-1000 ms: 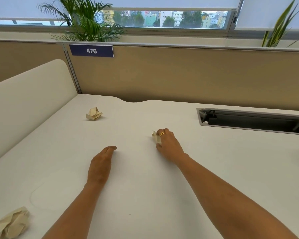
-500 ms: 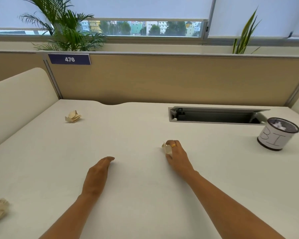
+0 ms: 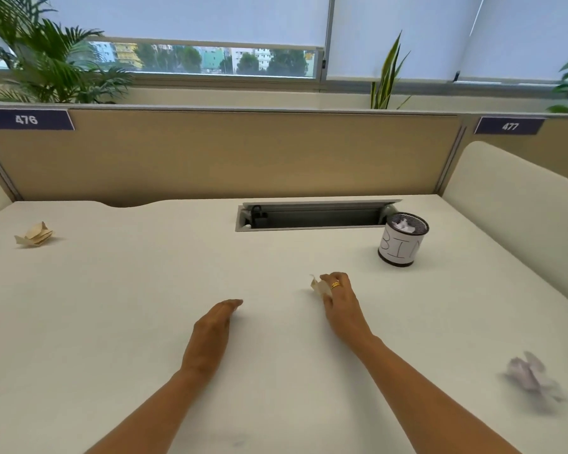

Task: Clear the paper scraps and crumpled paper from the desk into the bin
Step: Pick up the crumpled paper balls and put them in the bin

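My right hand (image 3: 340, 303) grips a small cream paper scrap (image 3: 318, 285) near the middle of the white desk (image 3: 128, 306); part of the scrap shows past my fingers. My left hand (image 3: 212, 332) rests flat on the desk with straight fingers and holds nothing. A black mesh bin (image 3: 402, 239) with a white label sits to the far right of my right hand, with white paper inside. A crumpled cream paper (image 3: 33, 235) lies at the far left. A blurred crumpled white paper (image 3: 530, 376) lies at the near right.
An open cable tray slot (image 3: 312, 214) is set into the desk just left of the bin. Tan partition panels (image 3: 227, 152) close the back, and cream side dividers (image 3: 518, 204) stand at right and left. Plants line the window sill behind.
The view has swung to the right, bringing the bin and the white crumpled paper into sight. My right hand keeps its grip on the scrap. The left hand stays flat on the desk.
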